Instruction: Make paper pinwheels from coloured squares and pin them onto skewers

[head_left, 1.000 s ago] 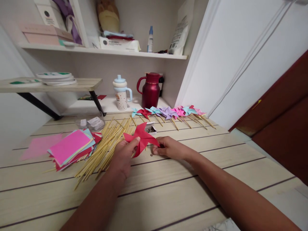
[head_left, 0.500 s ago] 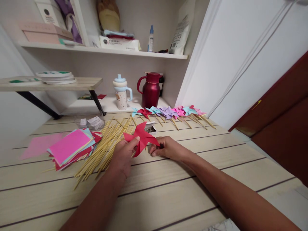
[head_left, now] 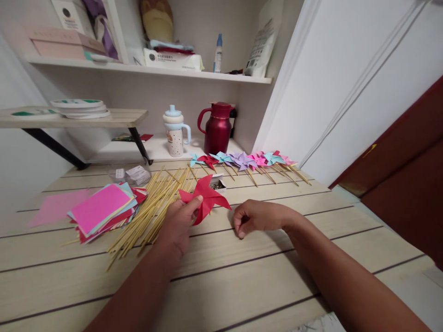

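Observation:
A red paper pinwheel (head_left: 206, 197) is pinched between the thumb and fingers of my left hand (head_left: 180, 221), held just above the table. To its right, my right hand (head_left: 254, 217) is closed with thumb and fingertips together, low over the tabletop and apart from the pinwheel. Whatever those fingertips may hold is too small to make out. Behind the pinwheel stands a small open white box (head_left: 218, 185) with tiny metal pieces in it. Beside my left hand lies a loose heap of thin wooden sticks (head_left: 148, 216).
Stacked coloured paper sheets (head_left: 102, 207) and a clear container (head_left: 133, 175) lie at left. A row of finished pinwheels on sticks (head_left: 242, 161) runs along the back. Behind stand a red jug (head_left: 218, 131), a handled cup (head_left: 176, 138) and a small raised shelf (head_left: 128, 119).
My right hand has moved right and slightly toward me, away from the pinwheel, its fingertips still together. My left hand keeps the pinwheel almost where it was.

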Motion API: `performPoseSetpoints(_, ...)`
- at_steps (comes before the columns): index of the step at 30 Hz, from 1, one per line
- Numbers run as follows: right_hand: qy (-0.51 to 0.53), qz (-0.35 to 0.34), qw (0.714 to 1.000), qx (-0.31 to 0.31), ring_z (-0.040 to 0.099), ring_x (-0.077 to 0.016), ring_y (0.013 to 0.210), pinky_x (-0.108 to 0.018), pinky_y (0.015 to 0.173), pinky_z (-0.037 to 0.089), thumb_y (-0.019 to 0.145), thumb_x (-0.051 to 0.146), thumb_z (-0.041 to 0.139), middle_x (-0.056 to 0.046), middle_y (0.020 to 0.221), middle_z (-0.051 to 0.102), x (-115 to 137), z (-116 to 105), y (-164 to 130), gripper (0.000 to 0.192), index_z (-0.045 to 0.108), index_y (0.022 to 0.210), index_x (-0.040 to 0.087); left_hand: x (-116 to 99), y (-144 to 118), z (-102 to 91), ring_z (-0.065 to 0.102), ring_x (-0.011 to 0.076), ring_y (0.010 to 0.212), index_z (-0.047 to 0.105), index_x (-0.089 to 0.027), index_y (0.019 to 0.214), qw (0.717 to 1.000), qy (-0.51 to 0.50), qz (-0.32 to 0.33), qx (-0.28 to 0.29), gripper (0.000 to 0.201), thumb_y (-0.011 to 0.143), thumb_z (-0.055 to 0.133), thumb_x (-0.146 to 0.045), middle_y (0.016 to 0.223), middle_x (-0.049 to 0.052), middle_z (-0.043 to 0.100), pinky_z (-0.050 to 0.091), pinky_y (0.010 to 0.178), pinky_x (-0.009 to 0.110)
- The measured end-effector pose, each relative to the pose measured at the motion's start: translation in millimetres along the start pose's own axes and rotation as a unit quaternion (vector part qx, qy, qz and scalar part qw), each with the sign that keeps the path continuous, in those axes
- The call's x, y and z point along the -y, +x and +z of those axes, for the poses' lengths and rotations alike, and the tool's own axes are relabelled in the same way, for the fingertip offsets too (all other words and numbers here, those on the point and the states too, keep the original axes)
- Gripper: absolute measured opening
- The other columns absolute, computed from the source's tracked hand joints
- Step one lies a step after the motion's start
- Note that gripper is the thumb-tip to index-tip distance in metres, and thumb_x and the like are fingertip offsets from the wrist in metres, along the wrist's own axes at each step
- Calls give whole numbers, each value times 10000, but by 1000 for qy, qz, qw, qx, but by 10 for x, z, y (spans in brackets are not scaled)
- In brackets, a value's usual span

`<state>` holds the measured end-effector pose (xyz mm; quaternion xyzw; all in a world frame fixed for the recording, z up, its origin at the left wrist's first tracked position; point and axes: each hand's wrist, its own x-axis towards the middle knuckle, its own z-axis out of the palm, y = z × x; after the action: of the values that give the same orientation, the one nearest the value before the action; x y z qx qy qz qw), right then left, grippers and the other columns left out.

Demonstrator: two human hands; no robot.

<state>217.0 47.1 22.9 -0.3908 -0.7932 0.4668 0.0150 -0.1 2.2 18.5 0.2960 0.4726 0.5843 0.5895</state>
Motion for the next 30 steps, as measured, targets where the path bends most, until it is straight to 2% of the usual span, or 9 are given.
performPoseSetpoints(5,-40,7,999,-16,568,-135,678,-229,609,406,695,202,728,22,710,651,39,29,-1,47,711,727,172,7,1,-14,398,58,436,543,-161,514,1000,14,9,2,310,587,815,-290,451,-56,509,293,462,212)
performPoseSetpoints(11,-40,2,999,-25,549,-126,648,-224,592,397,694,223,733,31,687,634,23,44,21,74,687,718,170,23,23,-20,442,74,477,568,-159,557,1000,17,9,9,289,581,815,-307,502,-42,550,333,500,218)
performPoseSetpoints(18,-17,-1,999,-40,526,-118,627,-223,580,393,668,216,748,44,670,602,-3,62,51,123,652,734,174,7,0,-6,392,64,445,530,-170,511,1000,25,6,12,309,580,803,-296,450,-55,500,290,463,215)
performPoseSetpoints(25,9,0,999,-46,560,-133,671,-235,628,423,708,184,684,15,710,647,26,48,31,43,687,744,161,18,14,-23,439,76,494,562,-159,575,999,38,3,16,282,604,801,-306,518,-34,553,333,497,210)
performPoseSetpoints(30,37,-20,999,-31,558,-126,669,-234,651,432,727,165,660,3,723,653,-19,27,30,70,714,768,149,30,23,-30,426,80,494,547,-164,565,999,48,0,18,306,602,806,-323,510,-37,533,326,495,213)
